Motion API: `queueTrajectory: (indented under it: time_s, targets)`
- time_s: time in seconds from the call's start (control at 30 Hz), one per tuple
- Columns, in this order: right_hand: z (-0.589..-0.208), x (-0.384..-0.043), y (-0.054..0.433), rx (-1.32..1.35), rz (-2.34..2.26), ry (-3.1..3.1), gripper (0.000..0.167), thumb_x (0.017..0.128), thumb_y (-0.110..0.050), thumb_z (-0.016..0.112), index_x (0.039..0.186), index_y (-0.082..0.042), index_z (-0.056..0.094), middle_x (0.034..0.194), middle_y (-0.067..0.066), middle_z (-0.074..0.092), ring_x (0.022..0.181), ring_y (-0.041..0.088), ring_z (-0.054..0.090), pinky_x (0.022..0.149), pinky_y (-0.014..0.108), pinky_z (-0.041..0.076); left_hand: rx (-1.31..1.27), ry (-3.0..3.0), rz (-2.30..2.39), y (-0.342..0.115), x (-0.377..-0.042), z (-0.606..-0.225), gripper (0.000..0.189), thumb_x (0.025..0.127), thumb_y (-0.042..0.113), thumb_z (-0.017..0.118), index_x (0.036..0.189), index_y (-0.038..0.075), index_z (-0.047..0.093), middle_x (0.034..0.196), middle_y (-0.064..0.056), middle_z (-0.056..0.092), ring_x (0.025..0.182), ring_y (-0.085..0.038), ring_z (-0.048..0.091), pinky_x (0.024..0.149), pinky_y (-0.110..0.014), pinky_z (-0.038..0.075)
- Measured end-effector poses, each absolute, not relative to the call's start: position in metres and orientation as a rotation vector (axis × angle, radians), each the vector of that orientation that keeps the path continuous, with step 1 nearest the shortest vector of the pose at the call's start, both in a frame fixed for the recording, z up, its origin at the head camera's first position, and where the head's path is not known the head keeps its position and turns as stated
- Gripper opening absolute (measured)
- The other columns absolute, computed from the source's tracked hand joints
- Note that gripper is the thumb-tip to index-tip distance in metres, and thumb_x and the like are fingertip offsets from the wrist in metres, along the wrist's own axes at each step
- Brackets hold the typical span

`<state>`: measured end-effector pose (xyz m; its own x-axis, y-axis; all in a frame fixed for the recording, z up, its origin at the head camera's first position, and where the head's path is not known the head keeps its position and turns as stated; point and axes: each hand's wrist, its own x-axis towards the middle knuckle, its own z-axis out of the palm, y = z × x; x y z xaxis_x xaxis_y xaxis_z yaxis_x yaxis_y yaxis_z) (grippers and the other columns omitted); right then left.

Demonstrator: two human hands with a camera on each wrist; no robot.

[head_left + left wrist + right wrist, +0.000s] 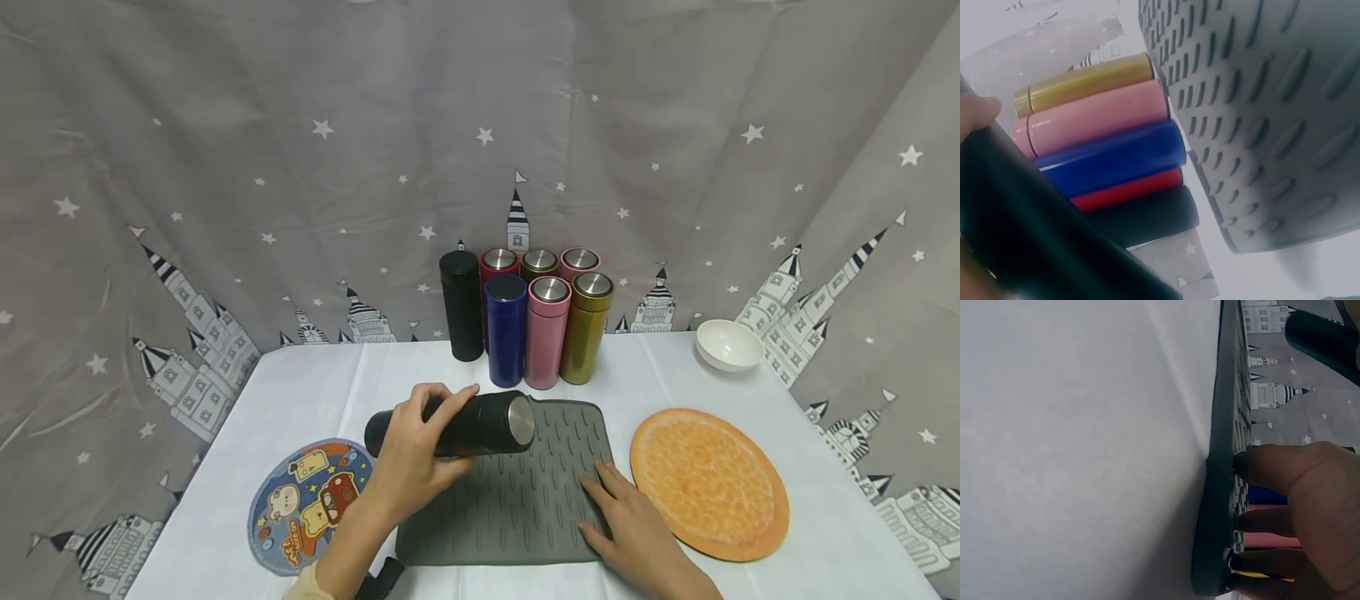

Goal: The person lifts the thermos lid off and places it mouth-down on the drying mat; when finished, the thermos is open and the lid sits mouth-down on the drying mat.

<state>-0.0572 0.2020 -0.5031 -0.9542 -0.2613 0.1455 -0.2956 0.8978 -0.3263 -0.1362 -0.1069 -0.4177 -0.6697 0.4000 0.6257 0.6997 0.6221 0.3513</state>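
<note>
My left hand [423,446] grips a black thermos flask [480,427] around its middle, above a dark grey-green ridged mat [510,508]. The flask lies nearly level, its steel-topped lid end facing right. In the left wrist view the same black flask [1041,212] crosses the lower left, with part of the hand beside it. Fingers spread, my right hand [630,525] rests on the right edge of the mat. From the right wrist, the fingertips touch the mat's ridged top [1238,487]; the held flask [1322,344] shows at the upper right.
Several upright flasks stand behind the mat, among them a blue [506,333], a pink [548,333], a gold [587,329] and a black one [461,307]. A round cartoon mat [292,467] lies left, a round orange mat [708,483] right, and a white bowl [729,345] back right.
</note>
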Motion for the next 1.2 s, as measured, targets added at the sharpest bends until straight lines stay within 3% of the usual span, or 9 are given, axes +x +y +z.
queueTrajectory:
  time_s: [0.13, 0.27, 0.43, 0.57, 0.7, 0.9, 1.07, 1.2]
  targets:
    - [-0.497, -0.057, 0.202, 0.416, 0.666, -2.899, 0.061, 0.083, -0.032, 0.081, 0.131, 0.001, 0.062, 0.138, 0.025, 0.054, 0.129, 0.042, 0.050, 0.101, 0.056, 0.044, -0.888, -2.377, -0.759, -0.104, -0.127, -0.422, 0.090, 0.063, 0.027, 0.093, 0.144, 0.031, 0.053, 0.119, -0.006, 0.051, 0.108, -0.022, 0.052, 0.094, -0.053, 0.042]
    - [-0.478, -0.057, 0.197, 0.375, 0.893, -2.790, 0.064, 0.086, -0.038, 0.078, 0.137, -0.004, 0.057, 0.135, 0.015, 0.059, 0.123, 0.035, 0.057, 0.097, 0.053, 0.048, -0.894, -2.392, -0.715, -0.101, -0.119, -0.426, 0.094, 0.061, 0.027, 0.094, 0.145, 0.032, 0.052, 0.119, -0.007, 0.052, 0.110, -0.023, 0.053, 0.095, -0.053, 0.042]
    - [-0.444, -0.058, 0.182, 0.362, 1.400, -2.625, 0.063, 0.091, -0.035, 0.074, 0.147, -0.020, 0.048, 0.139, 0.005, 0.058, 0.111, 0.025, 0.066, 0.074, 0.037, 0.059, -0.898, -2.389, -0.670, -0.096, -0.112, -0.429, 0.098, 0.056, 0.026, 0.096, 0.144, 0.031, 0.053, 0.118, -0.006, 0.053, 0.110, -0.023, 0.053, 0.092, -0.052, 0.043]
    - [-0.423, -0.060, 0.166, 0.446, 1.616, -2.523, 0.063, 0.092, -0.026, 0.074, 0.148, -0.026, 0.045, 0.137, 0.005, 0.058, 0.090, 0.016, 0.070, 0.054, 0.030, 0.057, -0.912, -2.376, -0.668, -0.091, -0.106, -0.429, 0.098, 0.053, 0.025, 0.096, 0.143, 0.032, 0.055, 0.115, -0.006, 0.055, 0.108, -0.022, 0.054, 0.090, -0.049, 0.042]
    - [-0.413, -0.061, 0.154, 0.477, 1.597, -2.512, 0.063, 0.089, -0.029, 0.076, 0.146, -0.027, 0.048, 0.120, 0.004, 0.063, 0.075, 0.010, 0.066, 0.043, 0.029, 0.051, -0.923, -2.380, -0.677, -0.083, -0.102, -0.431, 0.097, 0.054, 0.025, 0.096, 0.142, 0.032, 0.055, 0.116, -0.003, 0.055, 0.107, -0.021, 0.055, 0.089, -0.046, 0.043]
    - [-0.406, -0.062, 0.144, 0.438, 1.456, -2.483, 0.055, 0.085, -0.036, 0.080, 0.134, -0.023, 0.058, 0.093, -0.005, 0.061, 0.070, 0.009, 0.060, 0.041, 0.025, 0.048, -0.928, -2.395, -0.701, -0.077, -0.098, -0.432, 0.095, 0.057, 0.026, 0.096, 0.143, 0.026, 0.055, 0.120, -0.001, 0.059, 0.109, -0.021, 0.058, 0.093, -0.046, 0.045]
    - [-0.402, -0.063, 0.145, 0.503, 1.399, -2.455, 0.045, 0.084, -0.036, 0.081, 0.123, -0.023, 0.062, 0.082, -0.009, 0.057, 0.062, 0.006, 0.053, 0.045, 0.024, 0.046, -0.956, -2.434, -0.696, -0.079, -0.095, -0.431, 0.089, 0.060, 0.032, 0.094, 0.140, 0.023, 0.057, 0.124, 0.002, 0.064, 0.109, -0.019, 0.061, 0.089, -0.043, 0.050]
    - [-0.401, -0.063, 0.149, 0.611, 1.376, -2.410, 0.043, 0.084, -0.030, 0.082, 0.122, -0.020, 0.063, 0.080, -0.010, 0.056, 0.060, 0.004, 0.051, 0.046, 0.024, 0.047, -0.988, -2.453, -0.696, -0.079, -0.095, -0.429, 0.084, 0.062, 0.036, 0.092, 0.138, 0.022, 0.058, 0.122, 0.004, 0.066, 0.108, -0.017, 0.062, 0.086, -0.041, 0.051]
